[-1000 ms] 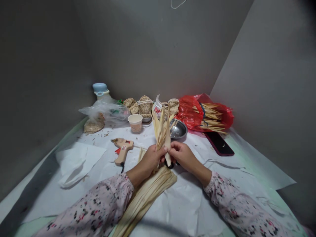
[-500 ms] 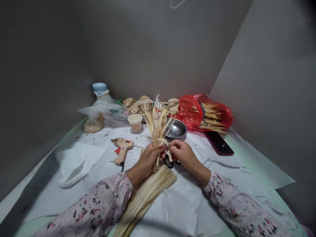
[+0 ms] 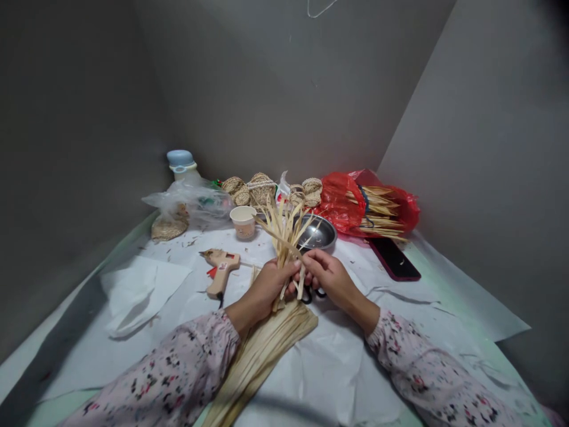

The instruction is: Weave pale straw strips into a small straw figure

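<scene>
Your left hand [image 3: 267, 287]'s got the strips [image 3: 281, 232] bunched, your right hand [image 3: 328, 276]'s pinching one, glue gun [image 3: 221, 271]'s at their 9 o'clock.

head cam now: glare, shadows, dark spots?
Head view: small highlights on the metal bowl and phone; head view: a soft shadow band across the near end of the husk bundle; head view: left wall dim, a blurry black patch in the top right corner.

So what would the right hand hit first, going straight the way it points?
The right hand would probably first meet the strip bundle held in the left hand, though depth is unclear.
</scene>
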### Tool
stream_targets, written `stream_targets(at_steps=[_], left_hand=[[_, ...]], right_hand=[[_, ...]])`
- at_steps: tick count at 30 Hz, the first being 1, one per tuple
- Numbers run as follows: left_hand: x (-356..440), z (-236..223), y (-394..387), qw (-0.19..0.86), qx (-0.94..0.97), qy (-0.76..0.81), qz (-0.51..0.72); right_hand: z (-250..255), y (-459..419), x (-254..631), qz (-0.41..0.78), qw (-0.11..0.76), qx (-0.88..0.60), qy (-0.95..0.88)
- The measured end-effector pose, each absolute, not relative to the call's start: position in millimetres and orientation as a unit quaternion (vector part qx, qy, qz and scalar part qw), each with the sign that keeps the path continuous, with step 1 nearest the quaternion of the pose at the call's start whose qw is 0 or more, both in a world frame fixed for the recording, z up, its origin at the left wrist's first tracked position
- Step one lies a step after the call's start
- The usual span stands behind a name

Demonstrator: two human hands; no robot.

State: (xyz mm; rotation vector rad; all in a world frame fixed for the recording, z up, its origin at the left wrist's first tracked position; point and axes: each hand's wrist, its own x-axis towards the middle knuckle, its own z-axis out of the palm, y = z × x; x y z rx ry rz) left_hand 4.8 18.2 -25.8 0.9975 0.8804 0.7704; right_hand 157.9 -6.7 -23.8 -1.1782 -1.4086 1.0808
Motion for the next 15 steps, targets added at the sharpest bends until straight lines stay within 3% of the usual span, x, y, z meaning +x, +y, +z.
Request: stream_targets(at_steps=[6,15], left_hand=[[4.4,-22.6,17.5,0.732,0.452,0.364,0.357],[-0.9,-9.3,18.2,0.744,0.38,0.351,0.423]], right_hand=[[-25.9,-4.3,161.2,0.4,0.505,-0.519,-0.561],[-28.3,26.6,209.9,0.348,0.741,-0.515,-0.252]])
